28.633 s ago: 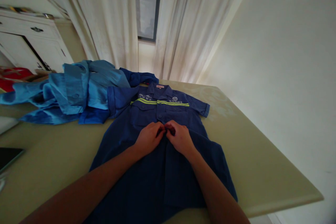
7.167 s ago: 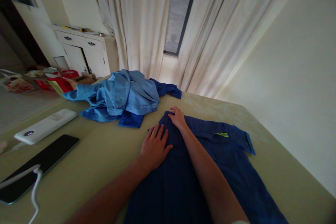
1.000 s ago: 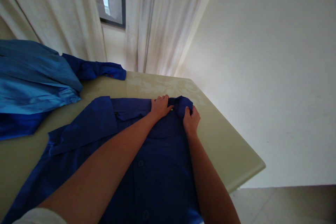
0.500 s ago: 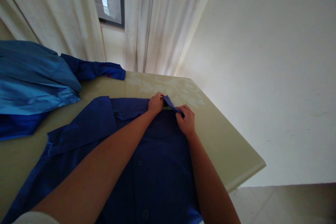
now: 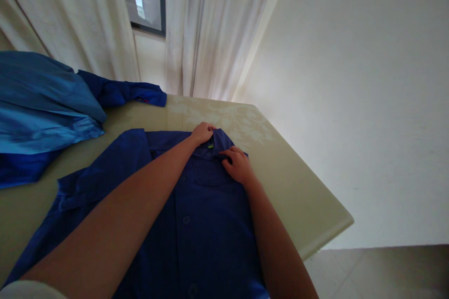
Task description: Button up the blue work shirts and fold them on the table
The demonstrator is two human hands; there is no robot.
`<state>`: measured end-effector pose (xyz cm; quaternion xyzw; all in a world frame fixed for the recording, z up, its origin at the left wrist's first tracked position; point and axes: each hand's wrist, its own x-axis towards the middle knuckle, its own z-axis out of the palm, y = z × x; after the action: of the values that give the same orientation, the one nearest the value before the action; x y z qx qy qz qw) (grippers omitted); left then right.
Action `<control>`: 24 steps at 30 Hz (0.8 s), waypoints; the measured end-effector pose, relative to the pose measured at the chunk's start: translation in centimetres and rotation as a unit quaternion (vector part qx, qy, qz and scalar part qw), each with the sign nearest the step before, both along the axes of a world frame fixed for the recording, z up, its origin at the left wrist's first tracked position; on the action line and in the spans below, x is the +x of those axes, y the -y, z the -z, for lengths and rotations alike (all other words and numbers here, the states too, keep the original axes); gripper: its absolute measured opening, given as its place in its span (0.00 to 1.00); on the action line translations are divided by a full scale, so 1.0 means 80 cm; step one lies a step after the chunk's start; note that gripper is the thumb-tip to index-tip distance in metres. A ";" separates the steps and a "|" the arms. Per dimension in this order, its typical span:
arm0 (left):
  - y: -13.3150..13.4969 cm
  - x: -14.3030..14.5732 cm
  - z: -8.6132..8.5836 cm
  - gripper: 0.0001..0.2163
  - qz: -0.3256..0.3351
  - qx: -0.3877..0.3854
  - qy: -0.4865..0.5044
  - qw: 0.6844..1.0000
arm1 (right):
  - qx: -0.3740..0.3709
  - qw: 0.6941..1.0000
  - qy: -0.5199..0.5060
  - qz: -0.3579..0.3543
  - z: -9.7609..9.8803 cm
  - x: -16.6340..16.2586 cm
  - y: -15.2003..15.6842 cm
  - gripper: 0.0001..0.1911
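Observation:
A dark blue short-sleeved work shirt (image 5: 196, 215) lies buttoned-side up on the pale table (image 5: 287, 182), its right sleeve folded in over the chest. My left hand (image 5: 202, 132) is curled at the far edge of that folded sleeve, pinching the cloth. My right hand (image 5: 237, 165) presses down on the folded sleeve just nearer me, fingers bent against the fabric. A sliver of yellow-green reflective stripe (image 5: 210, 145) shows between the two hands. The shirt's left sleeve (image 5: 105, 168) spreads out toward the left.
A heap of lighter blue clothes (image 5: 45, 107) lies on the table's left, one dark sleeve (image 5: 129, 93) stretched toward the curtains (image 5: 210, 32). The table's right edge (image 5: 326, 233) drops to the floor beside a plain wall.
The sleeve held raised between both hands half a second ago is now laid flat on the shirt. My right hand moved down and inward onto it; my left stays at its far edge.

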<state>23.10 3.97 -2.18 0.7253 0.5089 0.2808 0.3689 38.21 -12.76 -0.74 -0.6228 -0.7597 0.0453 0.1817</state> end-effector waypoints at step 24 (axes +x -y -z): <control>0.021 0.000 0.002 0.11 -0.020 0.121 -0.042 0.992 | 0.021 0.997 0.009 0.076 0.009 -0.003 -0.001 0.28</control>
<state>23.14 2.26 -2.34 0.7656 0.5005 0.3170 0.2509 37.93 -12.70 -1.43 -0.6749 -0.7126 0.0097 0.1914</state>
